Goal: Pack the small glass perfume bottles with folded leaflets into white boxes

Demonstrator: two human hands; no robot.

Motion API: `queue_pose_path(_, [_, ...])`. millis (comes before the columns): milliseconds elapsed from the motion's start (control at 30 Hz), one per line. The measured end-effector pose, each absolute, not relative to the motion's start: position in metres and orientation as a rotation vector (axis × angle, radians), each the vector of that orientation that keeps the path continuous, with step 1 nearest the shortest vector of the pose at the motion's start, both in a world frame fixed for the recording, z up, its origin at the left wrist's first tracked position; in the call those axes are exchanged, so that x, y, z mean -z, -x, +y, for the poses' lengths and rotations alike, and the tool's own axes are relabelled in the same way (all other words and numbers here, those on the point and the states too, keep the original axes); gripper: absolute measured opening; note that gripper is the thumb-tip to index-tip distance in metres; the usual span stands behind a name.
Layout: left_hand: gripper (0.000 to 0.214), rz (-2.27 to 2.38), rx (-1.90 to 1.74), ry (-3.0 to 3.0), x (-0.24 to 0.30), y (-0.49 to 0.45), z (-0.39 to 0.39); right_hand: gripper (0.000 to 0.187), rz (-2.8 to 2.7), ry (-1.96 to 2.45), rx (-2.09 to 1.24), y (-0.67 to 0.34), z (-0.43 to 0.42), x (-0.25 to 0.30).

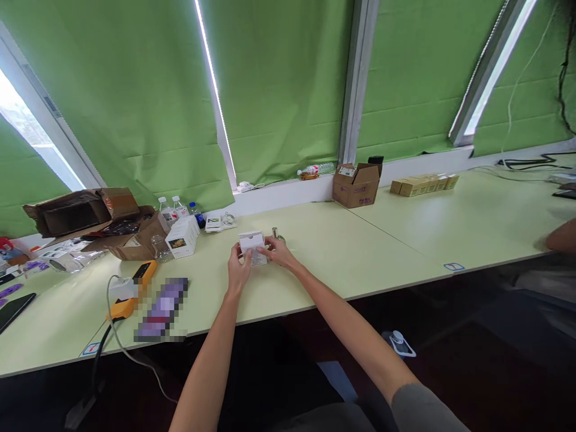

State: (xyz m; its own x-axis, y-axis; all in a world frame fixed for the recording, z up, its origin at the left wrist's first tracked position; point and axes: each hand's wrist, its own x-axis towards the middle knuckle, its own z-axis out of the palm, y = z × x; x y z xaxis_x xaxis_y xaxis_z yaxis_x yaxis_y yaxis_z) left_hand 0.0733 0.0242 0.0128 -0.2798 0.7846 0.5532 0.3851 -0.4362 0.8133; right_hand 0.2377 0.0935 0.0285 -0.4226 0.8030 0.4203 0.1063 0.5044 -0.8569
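**Two hands close on a small white box at a pale green table**

The left hand [238, 268] and the right hand [279, 252] grip a small white box [252, 242] from either side, fingers curled around its edges. They hold it just above the pale green table [396, 240], straight ahead of the person and past mid-depth of the tabletop. The box's top flap appears to be raised, though the detail is too fine to be sure. Just behind the right hand stands a small capped bottle [275, 233].

To the left is a stack of white cartons [182, 237], with water bottles [173, 207] behind it and opened brown cardboard boxes [81, 211] beyond. Nearer the table's front edge lie an orange device [143, 275], touching a white plug block [120, 289] with a trailing cable, and a black phone [13, 309] at far left.

Along the window ledge, under green blinds [279, 90], lies a plastic bottle [317, 169] on its side. Near it, at the back of the table, are an open brown carton [355, 186] and a row of yellow boxes [423, 185]. Another person's arm [560, 237] rests at the far right edge.
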Motion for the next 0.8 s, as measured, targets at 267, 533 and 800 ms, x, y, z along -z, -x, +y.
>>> queue_pose_path(267, [0.06, 1.427, -1.926, -1.714, -0.0176, -0.0739, 0.0211, 0.052, -1.745, 0.715, -0.824, -0.2376, 0.0918, -0.0312])
queue_pose_path(533, [0.049, 1.499, -1.878, -1.882, -0.0213, -0.0748, 0.0142, 0.046, -1.745, 0.689, -0.812, -0.2347, 0.0859, -0.0338])
queue_pose_path(800, [0.044, 1.492, -1.903, -1.924, -0.0185, -0.0731, 0.0143, 0.053, -1.797, 0.703, -0.719, -0.2351, 0.0837, -0.0327])
